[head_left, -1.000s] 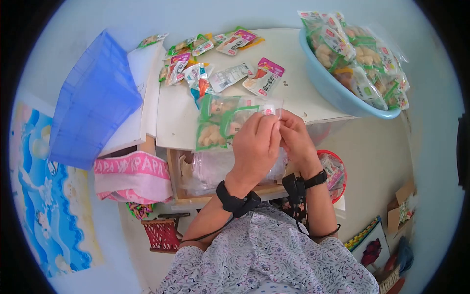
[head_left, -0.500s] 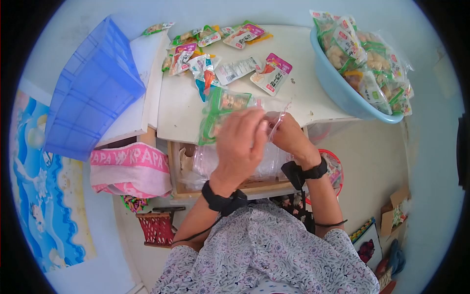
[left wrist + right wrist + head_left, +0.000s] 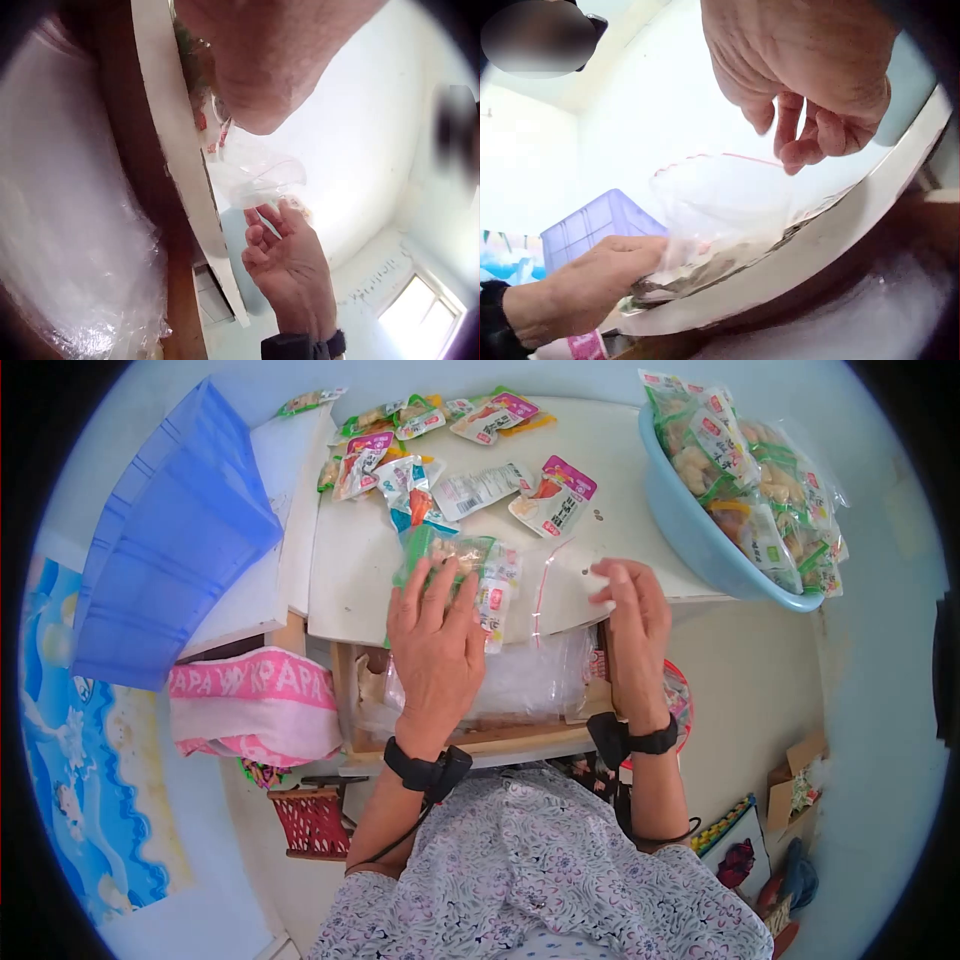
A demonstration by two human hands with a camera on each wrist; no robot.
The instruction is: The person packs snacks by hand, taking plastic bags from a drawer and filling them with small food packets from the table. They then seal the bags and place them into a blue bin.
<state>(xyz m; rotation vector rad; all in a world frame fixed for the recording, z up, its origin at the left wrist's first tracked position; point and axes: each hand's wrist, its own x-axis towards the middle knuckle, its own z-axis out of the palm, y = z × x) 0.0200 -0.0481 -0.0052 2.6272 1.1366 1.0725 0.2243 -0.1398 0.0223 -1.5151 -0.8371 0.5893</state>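
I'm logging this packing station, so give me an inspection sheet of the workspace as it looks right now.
Surface: white table, edge chipped.
Job's things: clear zip bag with snack packets inside, lying flat on the table.
Clutter: loose snack packs; blue basin heaped with packets; blue crate.
Hands: left hand pressed flat on the packets; right hand at the bag's open end, fingers loosely curled.
Cables: a black cable runs from the left wristband.
Surroundings: pink cloth, red basket, cardboard box.
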